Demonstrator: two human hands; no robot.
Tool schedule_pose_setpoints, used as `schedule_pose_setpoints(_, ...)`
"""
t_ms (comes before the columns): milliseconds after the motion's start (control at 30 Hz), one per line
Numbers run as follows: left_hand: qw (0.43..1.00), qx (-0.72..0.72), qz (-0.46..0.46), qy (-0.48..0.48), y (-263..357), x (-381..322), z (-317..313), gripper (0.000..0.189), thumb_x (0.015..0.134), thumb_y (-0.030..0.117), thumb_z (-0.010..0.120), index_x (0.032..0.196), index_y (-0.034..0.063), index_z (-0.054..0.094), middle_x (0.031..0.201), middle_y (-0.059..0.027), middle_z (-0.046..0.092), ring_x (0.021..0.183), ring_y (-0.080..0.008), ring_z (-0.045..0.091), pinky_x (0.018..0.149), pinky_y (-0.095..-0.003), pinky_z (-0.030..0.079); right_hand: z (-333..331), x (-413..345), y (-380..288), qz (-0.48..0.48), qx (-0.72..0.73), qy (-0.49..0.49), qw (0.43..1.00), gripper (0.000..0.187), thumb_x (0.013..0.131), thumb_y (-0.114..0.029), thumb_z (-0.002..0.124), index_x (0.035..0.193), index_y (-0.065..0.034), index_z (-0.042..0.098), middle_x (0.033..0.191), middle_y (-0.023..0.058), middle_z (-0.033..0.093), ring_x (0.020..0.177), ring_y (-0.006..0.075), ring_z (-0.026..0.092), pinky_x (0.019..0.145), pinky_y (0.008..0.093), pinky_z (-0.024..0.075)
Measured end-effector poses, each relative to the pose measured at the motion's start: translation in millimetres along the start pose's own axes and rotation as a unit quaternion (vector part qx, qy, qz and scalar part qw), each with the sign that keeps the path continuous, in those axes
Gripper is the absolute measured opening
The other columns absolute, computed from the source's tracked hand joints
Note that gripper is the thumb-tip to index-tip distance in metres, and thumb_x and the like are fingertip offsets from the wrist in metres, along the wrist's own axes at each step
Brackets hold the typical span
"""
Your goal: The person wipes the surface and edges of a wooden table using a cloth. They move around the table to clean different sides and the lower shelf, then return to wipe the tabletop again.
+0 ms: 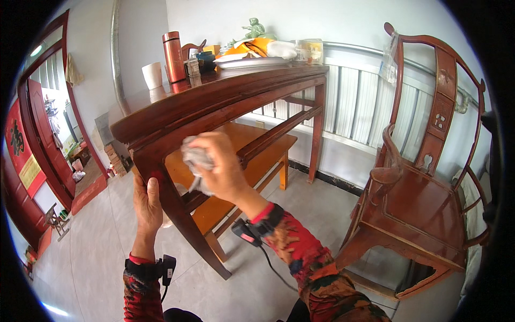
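Observation:
My right hand (221,167) is closed around a crumpled grey cloth (197,159), held in front of the apron of a dark red wooden table (241,90). Motion blurs this hand a little, and I cannot tell whether the cloth touches the wood. My left hand (148,203) rests against the table's near left leg (173,209), thumb up along its face and the other fingers partly hidden behind it. Beneath the table stands a lower orange-brown wooden table (265,141), partly covered by my right hand and the leg.
On the tabletop stand a white cup (152,75), a copper-coloured flask (174,57), a tray (253,61) with an orange cloth, and a green figurine (254,29). A carved wooden armchair (426,205) is at the right, a radiator (354,104) behind. A cable (273,267) hangs from my right wrist.

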State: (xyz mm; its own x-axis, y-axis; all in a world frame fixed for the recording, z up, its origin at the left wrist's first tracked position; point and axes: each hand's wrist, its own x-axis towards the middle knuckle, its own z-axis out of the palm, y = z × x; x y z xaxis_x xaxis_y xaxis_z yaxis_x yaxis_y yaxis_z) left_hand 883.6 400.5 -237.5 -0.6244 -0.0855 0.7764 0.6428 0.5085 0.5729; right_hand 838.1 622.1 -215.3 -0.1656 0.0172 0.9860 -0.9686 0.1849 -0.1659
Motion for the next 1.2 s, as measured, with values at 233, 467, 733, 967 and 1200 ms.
schedule_pose_setpoints(233,1.000,-0.006,-0.001,-0.008,0,-2,-1,0.048,0.109,0.036,0.047,0.142,0.0009,0.047,0.132,-0.0108,0.059,0.119,-0.0204,0.053,0.107,-0.0326,0.040,-127,-52,88,0.473,0.468,0.231,0.710,0.035,0.101,-0.028,0.054,0.127,-0.0045,0.060,0.113,0.0120,0.068,0.098,0.0287,0.070,0.076,0.0431,0.0613)
schedule_pose_setpoints(467,1.000,-0.008,-0.004,-0.006,3,-3,-1,0.048,0.109,0.036,0.046,0.142,0.0007,0.046,0.132,-0.0102,0.058,0.120,-0.0190,0.052,0.107,-0.0327,0.039,-135,-44,160,0.360,-0.026,0.229,0.904,0.027,0.099,-0.027,0.062,0.115,-0.0056,0.066,0.111,0.0101,0.069,0.102,0.0273,0.066,0.087,0.0380,0.0522)
schedule_pose_setpoints(733,1.000,-0.028,-0.003,-0.002,-1,-4,-5,0.057,0.109,0.041,0.042,0.148,-0.0007,0.042,0.142,-0.0122,0.053,0.128,-0.0213,0.050,0.111,-0.0346,0.037,-82,-27,130,0.120,-0.378,-0.123,0.910,0.021,0.080,-0.031,0.073,0.092,-0.0137,0.072,0.099,0.0091,0.067,0.109,0.0321,0.058,0.092,0.0493,0.0411)
schedule_pose_setpoints(967,0.998,-0.044,-0.018,0.039,-14,-8,-6,0.060,0.109,0.047,0.040,0.145,-0.0008,0.046,0.136,-0.0109,0.058,0.119,-0.0194,0.056,0.105,-0.0330,0.044,-72,-37,117,-0.020,-0.247,-0.127,0.961,0.017,0.081,-0.028,0.074,0.091,-0.0146,0.073,0.096,0.0039,0.067,0.102,0.0280,0.059,0.090,0.0452,0.0415)
schedule_pose_setpoints(1200,0.997,-0.008,-0.069,0.017,-21,-14,-18,0.056,0.109,0.047,0.041,0.137,0.0000,0.055,0.125,-0.0091,0.065,0.113,-0.0167,0.060,0.101,-0.0325,0.047,-171,-28,244,0.114,-0.400,-0.066,0.907,0.025,0.089,-0.029,0.068,0.096,-0.0051,0.072,0.101,0.0142,0.068,0.100,0.0364,0.058,0.090,0.0492,0.0448)
